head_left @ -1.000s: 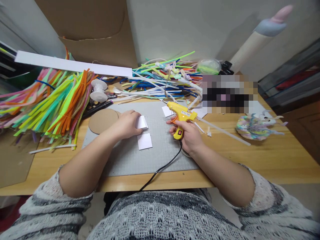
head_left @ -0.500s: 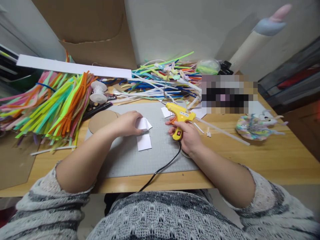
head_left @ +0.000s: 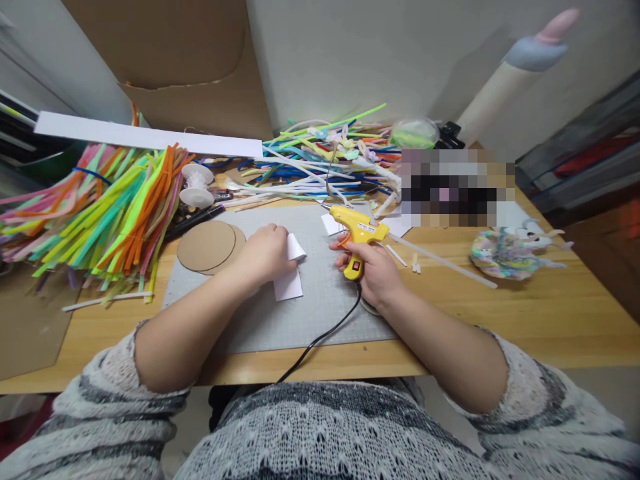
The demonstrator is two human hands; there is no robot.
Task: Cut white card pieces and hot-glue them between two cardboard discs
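My right hand (head_left: 377, 270) is wrapped around the handle of a yellow hot glue gun (head_left: 363, 230), its nozzle pointing up and left above the grey cutting mat (head_left: 315, 320). A glue stick (head_left: 445, 257) sticks out of its back, and a black cord runs down from the handle. My left hand (head_left: 267, 252) is closed on a small folded white card piece (head_left: 296, 247), with its fingertips mostly hidden behind the hand. Just below lies a flat white card square (head_left: 289, 287), partly covered by that hand. Two overlapping cardboard discs (head_left: 205, 245) rest left of it.
A bundle of coloured pipe cleaners (head_left: 115, 207) lies at the left, with more piled at the back. Beside it stands a white spool (head_left: 197, 187). A long white strip (head_left: 150, 137) lies across the bundle. On the right sits a pastel fuzzy craft piece (head_left: 503, 253).
My left hand has turned and moved slightly over the folded card, covering more of it and uncovering more of the cardboard discs. The glue gun has barely moved.
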